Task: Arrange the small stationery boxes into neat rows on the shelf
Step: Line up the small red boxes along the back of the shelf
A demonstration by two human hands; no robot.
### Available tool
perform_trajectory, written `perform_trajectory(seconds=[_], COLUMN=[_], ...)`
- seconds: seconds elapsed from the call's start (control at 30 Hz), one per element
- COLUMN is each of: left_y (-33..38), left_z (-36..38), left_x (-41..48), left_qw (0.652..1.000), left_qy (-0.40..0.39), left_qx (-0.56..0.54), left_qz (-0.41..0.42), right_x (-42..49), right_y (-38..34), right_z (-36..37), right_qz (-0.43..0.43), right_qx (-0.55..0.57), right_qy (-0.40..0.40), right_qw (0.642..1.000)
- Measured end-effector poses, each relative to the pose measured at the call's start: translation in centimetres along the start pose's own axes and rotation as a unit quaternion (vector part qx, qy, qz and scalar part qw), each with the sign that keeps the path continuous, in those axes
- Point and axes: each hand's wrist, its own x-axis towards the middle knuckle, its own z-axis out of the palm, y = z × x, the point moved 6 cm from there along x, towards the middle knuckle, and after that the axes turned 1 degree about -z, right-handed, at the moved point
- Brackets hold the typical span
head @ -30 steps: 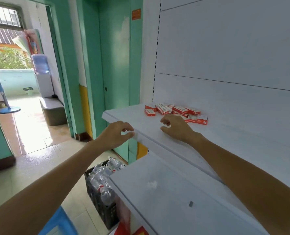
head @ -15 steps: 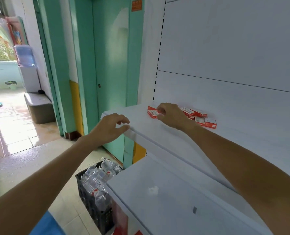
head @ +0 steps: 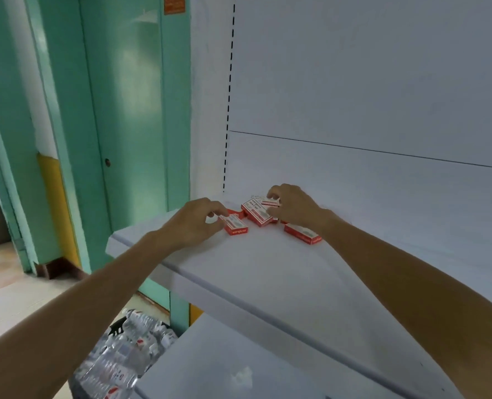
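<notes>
Starting on the pile: no rows yet

Task looks barely begun, imo. The stationery boxes sit in a loose red-and-white heap at frame ctr, on the shelf near its back-left corner. Angles all differ, some overlap, nothing lined up. One stray box lies just right of the heap, under the right wrist. All the sorting & aligning is left to do.

Left hand, ctr-left: fingers curled, thumb & fingertips pinching the end of the near box, which lies flat at the heap's left edge. Right hand, ctr: fingers bent down over the heap, index & thumb seem to nip the top box. Its other fingers are hidden, can't tell.

Vs. half a sec ago: left hand was on the shelf's front lip, well apart from the boxes; now it's up on the shelf & holding one. Right hand was at the heap's left end; now it sits over the top. View has closed in too: green door fills upper left, crate of bottles lower left.
</notes>
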Motion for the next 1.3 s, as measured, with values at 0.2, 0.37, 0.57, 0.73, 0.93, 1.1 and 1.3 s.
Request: perform_trajectory(seconds=[0.2,0.37,0.57,0.73,0.93,1.1,1.3], left_y=[-2.1,-2.1,-2.8,-3.5,-2.5,2.8,12.0], left_z=[1.7,4.0,4.0,3.8,3.0,3.1,6.0], left_x=[3.2,4.4,5.3,5.2,4.4,4.0,2.1], left_qw=[0.997,0.978,0.965,0.976,0.975,0.957,0.936], left_qy=[-0.070,-0.163,-0.200,-0.166,-0.112,-0.082,-0.150], left_qx=[-0.013,-0.071,-0.066,0.015,0.039,0.034,-0.083], left_qz=[0.033,0.111,0.154,0.139,0.188,0.278,0.309], right_x=[1.7,2.2,1.3,-0.7,-5.8,-13.7,-24.4], right_y=[-0.7,-0.9,-1.6,-1.1,-0.3,1.5,4.2], right_z=[3.2,4.1,4.6,3.6,0.6,-2.1,-6.9], right_qz=[0.003,0.021,0.061,0.111,0.197,0.292,0.395], right_qx=[-0.043,-0.051,-0.037,-0.042,0.004,-0.004,-0.034], right_qy=[-0.010,0.041,0.096,0.057,0.127,0.136,0.154], right_qw=[0.999,0.998,0.993,0.991,0.972,0.947,0.905])
